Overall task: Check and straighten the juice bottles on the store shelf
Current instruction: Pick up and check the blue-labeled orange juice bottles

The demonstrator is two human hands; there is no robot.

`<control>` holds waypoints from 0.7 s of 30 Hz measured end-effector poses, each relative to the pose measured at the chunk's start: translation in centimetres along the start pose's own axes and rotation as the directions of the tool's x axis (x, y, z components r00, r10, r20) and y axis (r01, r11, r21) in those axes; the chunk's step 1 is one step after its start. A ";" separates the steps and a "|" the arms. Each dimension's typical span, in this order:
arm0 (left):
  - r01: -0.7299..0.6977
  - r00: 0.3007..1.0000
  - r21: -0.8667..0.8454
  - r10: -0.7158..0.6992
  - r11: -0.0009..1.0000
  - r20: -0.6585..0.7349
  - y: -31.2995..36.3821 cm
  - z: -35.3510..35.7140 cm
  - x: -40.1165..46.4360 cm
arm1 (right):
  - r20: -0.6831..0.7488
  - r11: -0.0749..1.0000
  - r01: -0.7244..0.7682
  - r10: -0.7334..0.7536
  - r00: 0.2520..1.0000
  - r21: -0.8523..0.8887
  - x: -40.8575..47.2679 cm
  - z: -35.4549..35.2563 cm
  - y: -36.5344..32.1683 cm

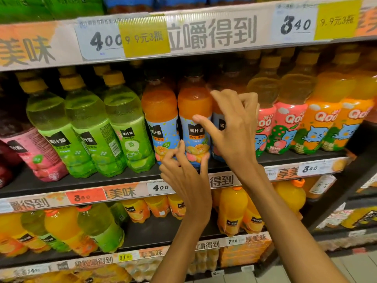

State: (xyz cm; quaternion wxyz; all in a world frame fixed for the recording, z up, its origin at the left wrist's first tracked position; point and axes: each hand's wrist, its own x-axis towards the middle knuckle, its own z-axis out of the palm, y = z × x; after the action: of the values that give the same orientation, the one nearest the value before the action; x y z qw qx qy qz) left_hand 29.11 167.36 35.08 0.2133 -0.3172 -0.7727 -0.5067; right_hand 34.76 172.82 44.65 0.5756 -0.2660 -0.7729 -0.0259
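Reaching from head view: left hand (184, 180) touching base of orange plastic juice bottle with blue 美汁源 label (194, 121), fingers loosely spread; right hand (234, 127) grip curled around neighbouring bottle, mostly hidden. Bottles on black middle shelf (102, 180); white price tag (161, 187) reads 400.

Two bare forearms rise from the bottom edge, no sleeves showing anywhere along them. The left hand (183, 176) and right hand (234, 127) wear no gloves, and no rings or watch, as far as the blur allows.
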 end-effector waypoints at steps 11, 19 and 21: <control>0.095 0.995 0.063 -0.096 0.993 0.002 1.9 0.1 0.1 | -0.180 0.989 -0.125 0.109 0.978 -0.079 1.1 -1.2 2.1; 0.017 1.000 -0.212 -0.017 0.977 0.005 4.1 -1.6 -0.9 | -0.178 0.991 -0.106 0.091 0.980 -0.076 1.2 -2.0 2.1; -0.073 0.995 -0.223 0.086 0.972 0.051 4.1 -2.1 -1.2 | -0.156 0.993 -0.083 0.096 0.983 0.088 0.8 -2.8 2.2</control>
State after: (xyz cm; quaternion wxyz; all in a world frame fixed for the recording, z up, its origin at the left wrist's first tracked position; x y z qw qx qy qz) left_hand 32.84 166.31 37.80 0.1733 -0.3848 -0.7046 -0.5705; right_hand 37.98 174.00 45.71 0.6465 -0.2737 -0.7120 0.0102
